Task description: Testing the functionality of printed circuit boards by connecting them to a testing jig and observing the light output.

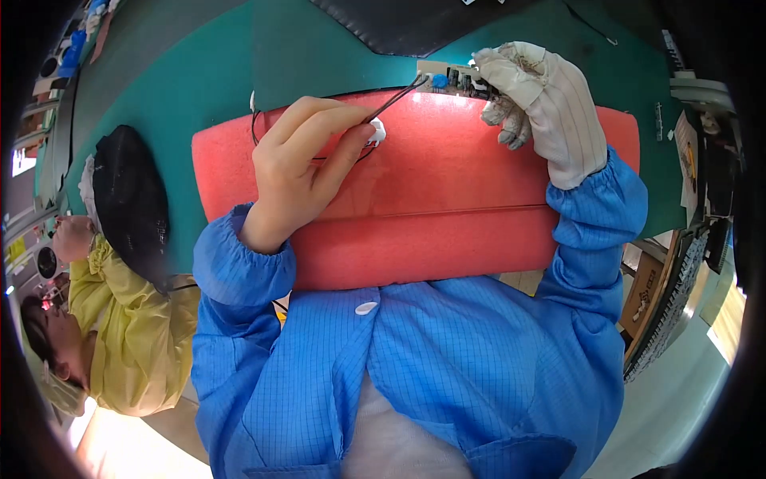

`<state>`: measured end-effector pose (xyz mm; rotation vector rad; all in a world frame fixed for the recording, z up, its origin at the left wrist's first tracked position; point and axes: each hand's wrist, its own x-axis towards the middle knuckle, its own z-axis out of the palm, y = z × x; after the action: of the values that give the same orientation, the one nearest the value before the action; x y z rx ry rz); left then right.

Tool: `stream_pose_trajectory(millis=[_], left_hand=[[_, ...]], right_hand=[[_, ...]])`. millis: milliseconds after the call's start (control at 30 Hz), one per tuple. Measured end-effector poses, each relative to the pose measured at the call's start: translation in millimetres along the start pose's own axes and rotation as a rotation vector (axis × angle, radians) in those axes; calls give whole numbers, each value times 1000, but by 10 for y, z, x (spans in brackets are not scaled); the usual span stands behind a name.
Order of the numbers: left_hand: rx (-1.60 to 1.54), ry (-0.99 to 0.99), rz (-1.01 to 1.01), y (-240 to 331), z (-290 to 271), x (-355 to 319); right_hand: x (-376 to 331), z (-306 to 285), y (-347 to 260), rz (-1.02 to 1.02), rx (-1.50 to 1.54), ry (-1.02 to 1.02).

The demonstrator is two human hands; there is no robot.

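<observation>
My bare left hand (307, 160) pinches a pair of thin dark wires (396, 96) between thumb and fingers. A small white plug (377, 132) sits at its fingertips. The wires run up to the left end of a small circuit board (427, 70), which carries a blue round part and several dark components. My right hand (542, 104), in a worn whitish glove, is closed on the board's right end, hiding that part. Both hands are above a red foam pad (447, 188) with a crease along it. More dark wire hangs left of my left hand.
The pad lies on a green table mat (215, 92). A black sheet (391, 24) covers the far middle. At left, a black bag-like cloth (132, 199) lies near a co-worker's yellow sleeve (128, 319). A cardboard box (643, 291) stands at right below table level.
</observation>
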<state>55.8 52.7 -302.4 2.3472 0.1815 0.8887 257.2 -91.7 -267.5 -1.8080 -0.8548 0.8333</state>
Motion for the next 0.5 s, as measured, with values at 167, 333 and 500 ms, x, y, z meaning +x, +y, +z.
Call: stream_pose_trajectory(millis=[167, 333, 500], left_hand=[[39, 3, 27, -21, 3, 17], [33, 1, 27, -51, -18, 71], [52, 35, 42, 34, -58, 225]], right_hand=[[34, -74, 113, -235, -95, -17], [119, -112, 172, -486, -227, 8], [109, -122, -144, -84, 151, 24]])
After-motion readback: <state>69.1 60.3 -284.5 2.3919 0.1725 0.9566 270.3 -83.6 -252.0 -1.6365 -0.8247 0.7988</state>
